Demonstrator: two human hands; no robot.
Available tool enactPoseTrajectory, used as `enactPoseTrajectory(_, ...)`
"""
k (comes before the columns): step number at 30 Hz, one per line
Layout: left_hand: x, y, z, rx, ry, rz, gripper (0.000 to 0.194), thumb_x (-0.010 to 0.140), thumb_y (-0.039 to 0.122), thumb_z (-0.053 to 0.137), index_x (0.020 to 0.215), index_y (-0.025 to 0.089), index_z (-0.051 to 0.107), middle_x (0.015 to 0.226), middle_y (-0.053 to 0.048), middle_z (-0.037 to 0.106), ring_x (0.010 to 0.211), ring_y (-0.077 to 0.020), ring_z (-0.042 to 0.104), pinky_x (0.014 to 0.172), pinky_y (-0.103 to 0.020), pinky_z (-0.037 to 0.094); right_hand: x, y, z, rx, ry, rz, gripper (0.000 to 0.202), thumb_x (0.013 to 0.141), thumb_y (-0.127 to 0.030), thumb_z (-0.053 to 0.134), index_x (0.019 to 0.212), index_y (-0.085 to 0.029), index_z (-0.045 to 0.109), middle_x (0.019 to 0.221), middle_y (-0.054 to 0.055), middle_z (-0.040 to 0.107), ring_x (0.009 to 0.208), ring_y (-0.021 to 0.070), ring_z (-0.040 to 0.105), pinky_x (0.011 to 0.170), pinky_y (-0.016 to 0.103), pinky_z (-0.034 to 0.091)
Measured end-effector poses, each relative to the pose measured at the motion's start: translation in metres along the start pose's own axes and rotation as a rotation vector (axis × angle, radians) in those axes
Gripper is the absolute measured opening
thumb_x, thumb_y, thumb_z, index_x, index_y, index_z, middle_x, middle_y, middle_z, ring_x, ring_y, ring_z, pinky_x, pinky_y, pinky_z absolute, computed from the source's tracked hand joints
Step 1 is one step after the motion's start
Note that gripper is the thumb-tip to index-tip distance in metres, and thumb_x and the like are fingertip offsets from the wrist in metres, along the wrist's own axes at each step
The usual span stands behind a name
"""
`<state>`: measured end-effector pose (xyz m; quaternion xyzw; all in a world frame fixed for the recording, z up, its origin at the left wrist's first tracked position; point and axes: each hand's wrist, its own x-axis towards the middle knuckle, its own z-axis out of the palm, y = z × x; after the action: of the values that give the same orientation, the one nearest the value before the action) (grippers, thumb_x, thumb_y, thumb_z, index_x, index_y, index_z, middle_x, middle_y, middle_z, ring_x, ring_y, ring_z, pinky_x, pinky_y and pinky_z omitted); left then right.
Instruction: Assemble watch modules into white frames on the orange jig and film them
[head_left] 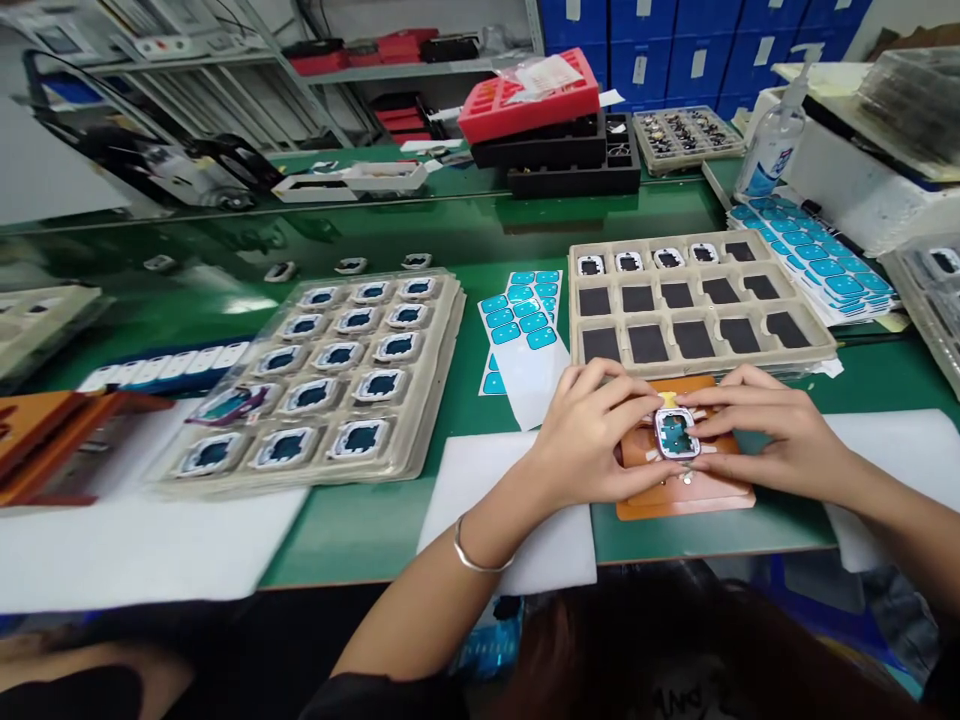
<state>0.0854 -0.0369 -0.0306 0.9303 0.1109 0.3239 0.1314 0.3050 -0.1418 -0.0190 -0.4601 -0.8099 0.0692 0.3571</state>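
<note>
A small rounded-square watch-like frame (677, 434), white with a purple rim and a teal middle, sits on an orange fixture plate (637, 506). My left hand (589, 432) closes on its left side with thumb and fingertips. From the right, my right hand (776, 432) holds the opposite edge, its thumb low and its fingers along the top and side. A yellow piece (667, 399) shows just above the frame. Behind my hands lies a beige tray (701, 358) with dark-lined pockets; several white-rimmed frames (628, 262) fill most of its back row.
Left of me stands a stacked clear tray (431, 400) of similar frames. Blue sticker sheets (525, 330) lie between the trays, more (817, 260) at right. White foam sheets (517, 520) line the front edge. A pump bottle (776, 140) and red tray (529, 100) stand behind.
</note>
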Motion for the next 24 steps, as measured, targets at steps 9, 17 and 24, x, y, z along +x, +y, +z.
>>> enactPoseTrajectory(9,-0.0009,-0.0012,0.0012,0.026,-0.015,-0.012,0.043,0.082,0.054,0.069,0.107,0.018,0.07,0.105,-0.008,0.074,0.1,-0.0254,0.056,0.085,-0.041,0.042,-0.0021,0.0005,-0.0001,-0.014,-0.026,0.009,0.01,0.088,-0.024,0.071,0.098,-0.023,0.074,0.117,0.007,0.074,0.083,0.0201,0.057,0.072,0.038,0.055)
enactPoseTrajectory(17,-0.0007,-0.0003,-0.0002,0.033,-0.021,-0.003,0.044,0.081,0.054,0.071,0.108,0.019,0.07,0.105,-0.008,0.074,0.1,-0.0259,0.055,0.085,-0.041,0.041,-0.0017,-0.0001,-0.0007,-0.006,-0.048,0.024,0.011,0.089,-0.028,0.07,0.098,-0.023,0.075,0.12,0.007,0.073,0.083,0.0199,0.057,0.071,0.038,0.054)
enactPoseTrajectory(24,0.0008,0.0026,-0.0037,-0.02,-0.184,-0.108,0.046,0.085,0.056,0.068,0.108,0.017,0.07,0.101,-0.008,0.07,0.102,-0.026,0.054,0.083,-0.04,0.041,0.0015,0.0054,0.0023,0.007,-0.035,-0.04,0.006,0.086,-0.028,0.073,0.087,-0.022,0.073,0.106,0.007,0.076,0.085,0.0204,0.06,0.071,0.036,0.055)
